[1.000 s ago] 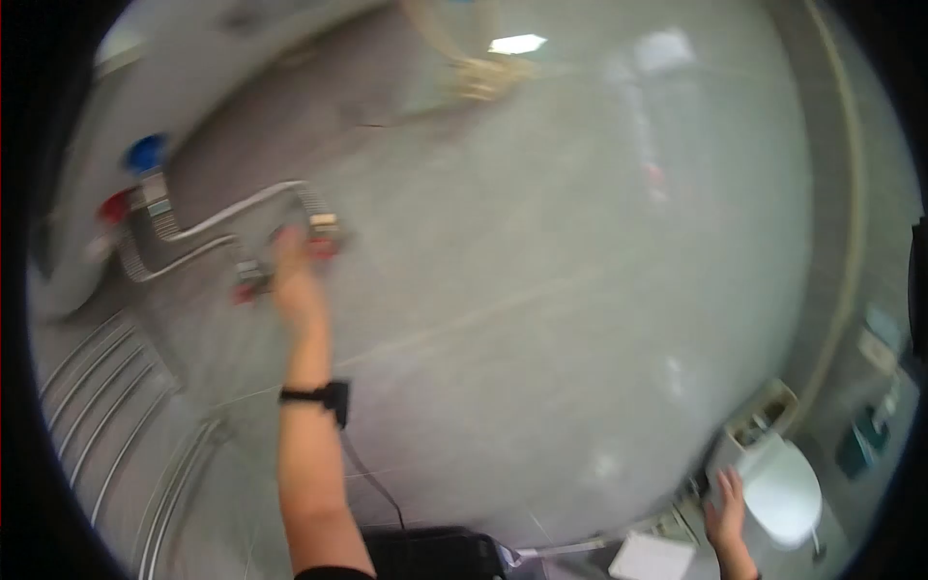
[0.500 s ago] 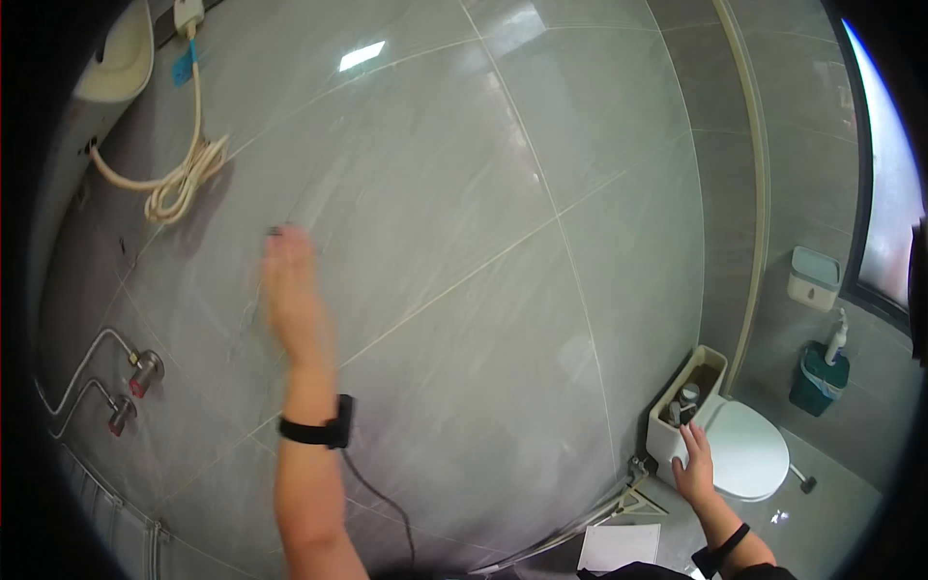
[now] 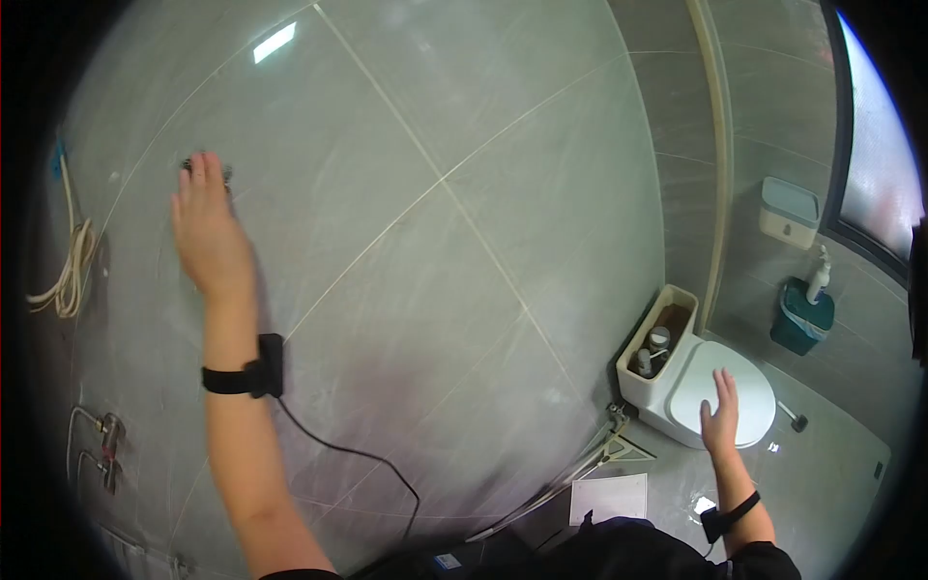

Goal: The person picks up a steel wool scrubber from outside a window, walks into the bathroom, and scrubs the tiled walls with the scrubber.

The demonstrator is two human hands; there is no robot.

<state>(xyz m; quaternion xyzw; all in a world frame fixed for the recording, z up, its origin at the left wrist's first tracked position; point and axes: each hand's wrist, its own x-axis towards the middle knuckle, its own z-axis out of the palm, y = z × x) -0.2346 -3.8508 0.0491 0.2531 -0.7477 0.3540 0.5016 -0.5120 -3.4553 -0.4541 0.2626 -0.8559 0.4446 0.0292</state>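
Note:
My left hand (image 3: 208, 227) is stretched up over the grey tiled wall (image 3: 377, 290), its palm toward the tiles. Something dark and frayed (image 3: 227, 174) shows around its fingertips, partly covered by them; what it is I cannot make out. A black band with a small box (image 3: 242, 379) and a cable sits on that forearm. On the right, my right hand (image 3: 720, 416) hangs in the air with its fingers apart and nothing in it, in front of the white toilet lid (image 3: 739, 387).
An open toilet tank (image 3: 628, 382) holds bottle-like parts. A green bin (image 3: 802, 319), a pump bottle (image 3: 819, 280) and a wall box (image 3: 788, 213) are at the right, beside a window (image 3: 880, 164). Valves (image 3: 111, 449) and a coiled cable (image 3: 70, 275) are at the left.
The view has swung to the right, so the valves and coiled cable now lie at the left edge. My left hand has moved up along the wall; my right hand has lifted slightly.

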